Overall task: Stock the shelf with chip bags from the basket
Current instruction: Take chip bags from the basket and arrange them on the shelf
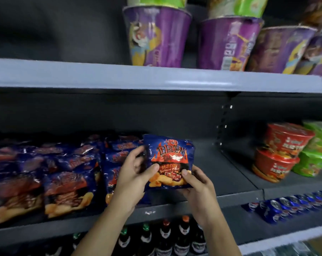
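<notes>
**Dark store shelving, one chip bag held in both hands**

Head view: Grey-edged shelves against a dark back panel fill the frame. On the middle shelf (230,182) a crowd of blue chip bags (64,182) is stacked at the left, while its right-hand part is left bare up to the red bowls (282,152) and green bowls (315,154). One chip bag (167,156) is held upright, front outward, just right of the stacked bags and above the bare shelf floor.

The bag is gripped by the left hand (132,180), whose thumb is pressed on the front and whose fingers are curled round the left edge. Its lower right corner is pinched by the right hand (199,187), thumb laid on the front, fingers hidden behind the foil.

Purple cups (156,37) are ranged on the shelf above. Dark bottles (165,237) and blue cans (289,206) are seen on the shelf below.
</notes>
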### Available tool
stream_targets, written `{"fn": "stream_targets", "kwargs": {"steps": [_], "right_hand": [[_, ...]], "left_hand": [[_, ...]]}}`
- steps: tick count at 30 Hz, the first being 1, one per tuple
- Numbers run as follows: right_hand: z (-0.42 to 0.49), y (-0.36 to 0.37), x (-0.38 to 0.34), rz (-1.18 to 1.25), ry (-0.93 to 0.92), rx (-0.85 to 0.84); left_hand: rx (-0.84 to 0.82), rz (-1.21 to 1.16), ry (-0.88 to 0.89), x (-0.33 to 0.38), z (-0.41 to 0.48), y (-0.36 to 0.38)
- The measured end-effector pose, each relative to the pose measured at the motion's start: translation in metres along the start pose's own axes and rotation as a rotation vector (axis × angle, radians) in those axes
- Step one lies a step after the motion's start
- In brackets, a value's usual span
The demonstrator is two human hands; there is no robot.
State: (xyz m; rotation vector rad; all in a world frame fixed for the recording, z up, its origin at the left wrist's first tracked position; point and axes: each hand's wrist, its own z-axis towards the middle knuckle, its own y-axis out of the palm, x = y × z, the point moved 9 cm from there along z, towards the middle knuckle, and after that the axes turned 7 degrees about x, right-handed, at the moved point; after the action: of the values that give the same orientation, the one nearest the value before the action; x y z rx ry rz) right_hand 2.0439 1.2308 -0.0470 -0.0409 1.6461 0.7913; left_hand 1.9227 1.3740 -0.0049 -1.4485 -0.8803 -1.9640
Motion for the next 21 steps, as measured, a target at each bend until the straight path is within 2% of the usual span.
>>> {"fn": "stream_targets", "kwargs": {"steps": [8, 15, 21], "right_hand": [[0.006, 0.051, 0.011, -0.03, 0.003, -0.059], [0.007, 0.05, 0.005, -0.069, -0.048, -0.06], [0.015, 0.039, -0.009, -0.221, -0.113, 0.008]], "left_hand": [[0.053, 0.029, 0.033, 0.016, 0.013, -0.048], [0.047, 0.065, 0.025, 0.013, 0.017, -0.047], [0.006, 0.126, 0.039, 0.015, 0.025, -0.029]]}}
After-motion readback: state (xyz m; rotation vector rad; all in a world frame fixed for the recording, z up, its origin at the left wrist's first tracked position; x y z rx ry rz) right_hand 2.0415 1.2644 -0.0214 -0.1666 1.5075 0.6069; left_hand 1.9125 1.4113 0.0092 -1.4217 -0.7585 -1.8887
